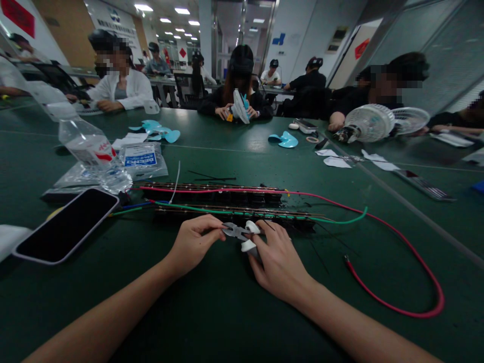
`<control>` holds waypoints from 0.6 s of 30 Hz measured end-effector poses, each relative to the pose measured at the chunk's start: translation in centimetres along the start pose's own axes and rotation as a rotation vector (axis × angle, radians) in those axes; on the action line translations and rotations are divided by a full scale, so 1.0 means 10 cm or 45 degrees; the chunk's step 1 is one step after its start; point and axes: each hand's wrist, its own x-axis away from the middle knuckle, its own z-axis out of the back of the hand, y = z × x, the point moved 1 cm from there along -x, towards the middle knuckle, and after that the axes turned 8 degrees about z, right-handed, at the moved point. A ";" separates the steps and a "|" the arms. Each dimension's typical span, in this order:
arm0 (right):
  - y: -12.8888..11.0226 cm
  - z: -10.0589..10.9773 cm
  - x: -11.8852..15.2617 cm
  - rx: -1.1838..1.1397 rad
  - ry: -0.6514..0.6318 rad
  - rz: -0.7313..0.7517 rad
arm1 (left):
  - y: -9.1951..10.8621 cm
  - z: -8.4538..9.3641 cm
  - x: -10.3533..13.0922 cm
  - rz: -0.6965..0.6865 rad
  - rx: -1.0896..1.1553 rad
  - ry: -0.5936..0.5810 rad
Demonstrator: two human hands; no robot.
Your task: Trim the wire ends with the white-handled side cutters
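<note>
Over the tabletop, fingers of the right hand clamp the pliers by white handles, probably best hold for this stiff, light tool; the left hand pinches its fingers together beside the tip.

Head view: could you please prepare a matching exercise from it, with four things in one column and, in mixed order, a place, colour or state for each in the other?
Things:
1. pliers
2. phone
3. red wire
4. bottle

Descriptions:
A. bends in a wide curve on the right side, with a loose end
B. transparent, with some red printing
C. held in the right hand
D. flat and rectangular, dark with a pale edge

Right pairs: 1-C, 2-D, 3-A, 4-B.
</note>
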 end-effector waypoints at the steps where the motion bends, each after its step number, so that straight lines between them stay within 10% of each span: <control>1: 0.00 0.00 0.00 -0.001 -0.004 0.002 | 0.00 0.00 0.00 0.000 0.003 -0.002; 18: 0.02 -0.04 0.01 0.028 0.003 0.018 | 0.01 -0.01 0.00 0.017 0.027 0.000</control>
